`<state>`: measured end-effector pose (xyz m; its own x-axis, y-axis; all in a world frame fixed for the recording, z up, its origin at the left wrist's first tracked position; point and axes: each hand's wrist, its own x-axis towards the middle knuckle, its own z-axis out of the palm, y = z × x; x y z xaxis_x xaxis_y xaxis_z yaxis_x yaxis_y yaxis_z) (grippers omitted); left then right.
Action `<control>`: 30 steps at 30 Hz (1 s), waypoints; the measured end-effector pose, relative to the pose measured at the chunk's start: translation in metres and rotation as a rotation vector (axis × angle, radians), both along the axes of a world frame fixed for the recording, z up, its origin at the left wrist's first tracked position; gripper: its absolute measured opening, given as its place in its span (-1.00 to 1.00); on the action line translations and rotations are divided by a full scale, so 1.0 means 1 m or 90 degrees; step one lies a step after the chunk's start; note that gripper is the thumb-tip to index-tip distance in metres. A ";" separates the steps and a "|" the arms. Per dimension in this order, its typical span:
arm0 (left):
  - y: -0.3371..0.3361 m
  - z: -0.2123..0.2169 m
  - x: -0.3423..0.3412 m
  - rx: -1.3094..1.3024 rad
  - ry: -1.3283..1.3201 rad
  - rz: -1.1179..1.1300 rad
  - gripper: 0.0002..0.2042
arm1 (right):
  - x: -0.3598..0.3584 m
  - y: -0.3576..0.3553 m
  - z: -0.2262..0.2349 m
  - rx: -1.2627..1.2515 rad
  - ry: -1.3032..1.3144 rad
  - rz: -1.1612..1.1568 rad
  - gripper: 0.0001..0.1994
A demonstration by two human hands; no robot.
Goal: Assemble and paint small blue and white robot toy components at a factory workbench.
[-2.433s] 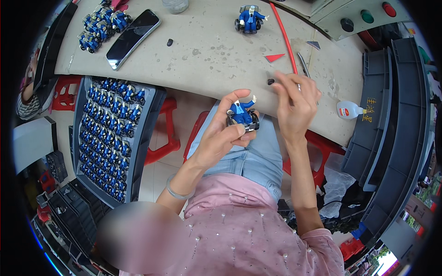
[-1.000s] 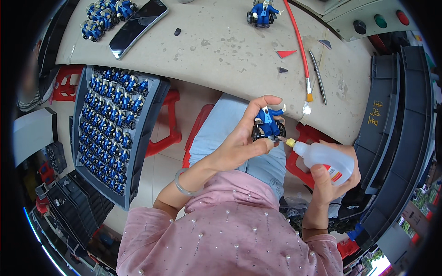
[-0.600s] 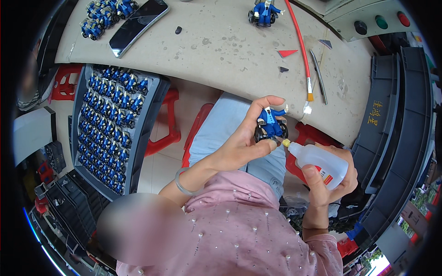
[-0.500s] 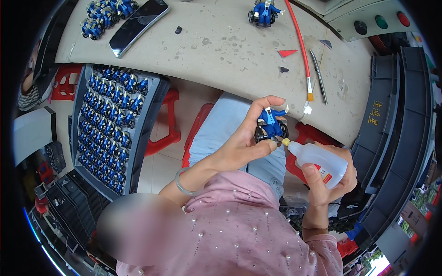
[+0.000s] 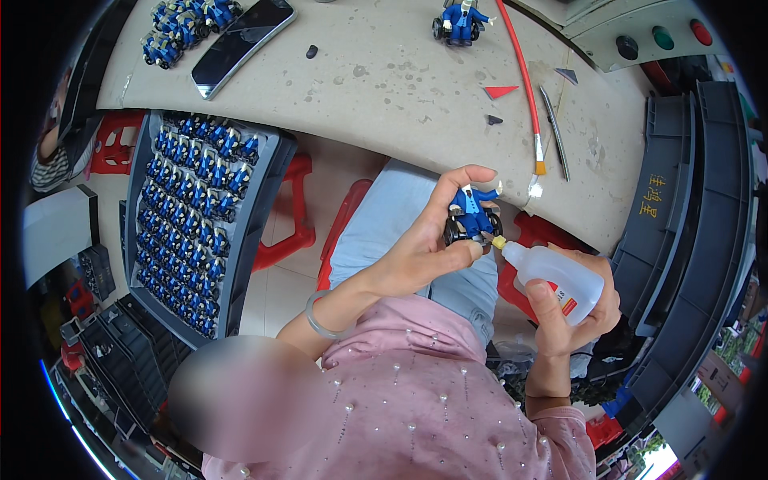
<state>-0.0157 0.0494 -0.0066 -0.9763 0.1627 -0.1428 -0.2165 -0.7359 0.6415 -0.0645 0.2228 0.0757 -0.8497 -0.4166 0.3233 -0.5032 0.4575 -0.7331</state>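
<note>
My left hand (image 5: 416, 254) grips a small figurine (image 5: 470, 214) in a blue suit, seated in a black wheelchair, between thumb and fingers above my lap. My right hand (image 5: 582, 316) is wrapped around a translucent squeeze bottle (image 5: 564, 276) with a red label. The bottle is tilted, and its yellow-tipped nozzle (image 5: 499, 242) points at the lower front of the wheelchair, by my left thumb. Whether the tip touches it is too small to tell. A similar figurine (image 5: 462, 22) sits at the far side of the table.
The table (image 5: 376, 96) bears a phone (image 5: 244, 48), a cluster of figurines (image 5: 188, 30), a red-handled brush (image 5: 525, 76), a slim metal tool (image 5: 554, 132) and small scraps. A grey tray (image 5: 262, 208) full of figurines stands at left, near red stools (image 5: 298, 204). Grey crates (image 5: 668, 200) stand at right.
Almost nothing differs. The figurine and the bottle's nozzle have shifted very slightly to the right; both hands keep their hold.
</note>
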 end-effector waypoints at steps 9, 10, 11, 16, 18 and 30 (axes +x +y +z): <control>-0.001 -0.001 -0.001 0.042 -0.004 -0.013 -0.29 | -0.001 -0.002 0.000 0.010 0.016 -0.003 -0.65; 0.000 -0.001 -0.002 0.047 0.000 -0.015 -0.29 | -0.001 -0.002 0.000 0.009 0.018 -0.004 -0.65; 0.000 -0.001 -0.003 0.048 0.003 -0.018 -0.29 | -0.001 0.000 0.001 0.005 -0.001 -0.009 -0.64; -0.002 -0.003 -0.001 -0.010 -0.019 0.053 -0.26 | -0.012 0.023 -0.009 -0.266 -0.164 -0.168 -0.58; -0.005 -0.006 0.003 -0.009 -0.008 0.067 -0.26 | -0.031 0.032 -0.020 -0.463 -0.259 -0.149 -0.51; -0.023 0.005 -0.004 -0.057 -0.012 0.156 -0.28 | -0.127 0.069 -0.058 -0.248 -0.277 -0.158 -0.62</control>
